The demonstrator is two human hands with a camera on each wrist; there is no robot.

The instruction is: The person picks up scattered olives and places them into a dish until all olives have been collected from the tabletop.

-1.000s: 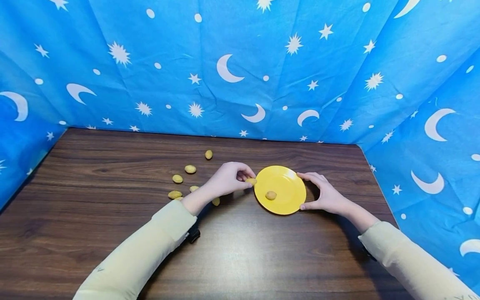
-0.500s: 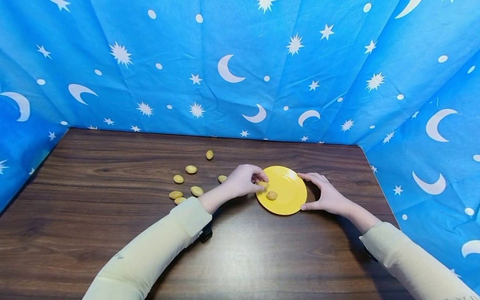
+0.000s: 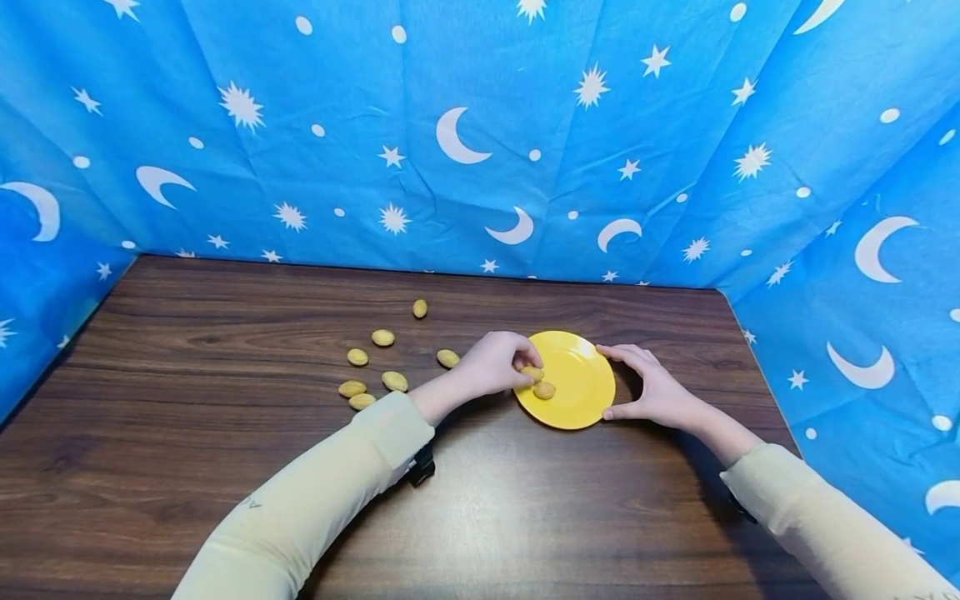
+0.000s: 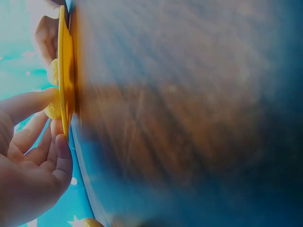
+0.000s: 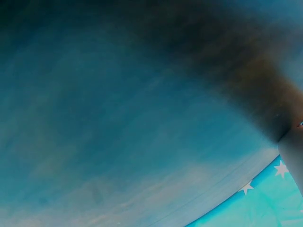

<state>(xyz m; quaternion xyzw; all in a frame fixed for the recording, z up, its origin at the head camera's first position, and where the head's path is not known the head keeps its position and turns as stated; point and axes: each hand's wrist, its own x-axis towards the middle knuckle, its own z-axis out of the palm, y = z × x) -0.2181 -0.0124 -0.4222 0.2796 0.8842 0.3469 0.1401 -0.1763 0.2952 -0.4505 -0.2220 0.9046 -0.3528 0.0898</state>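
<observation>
Pinching yellow nut (image 3: 533, 374) w/ L hand (image 3: 492, 365), just inside left edge of yellow plate (image 3: 581, 379).
Gripping right edge w/ R hand (image 3: 651, 392) spread wide; w/ 2nd nut (image 3: 544, 391) on plate, poss. touching the first, & 7 more nuts (image 3: 394, 381) betw. plate & left edge of table (image 3: 225, 375).

Glossy plastic-looking plate (image 3: 583, 385), smooth wood-grain tabletop (image 3: 600, 508), creased cloth backdrop (image 3: 337, 75).
</observation>
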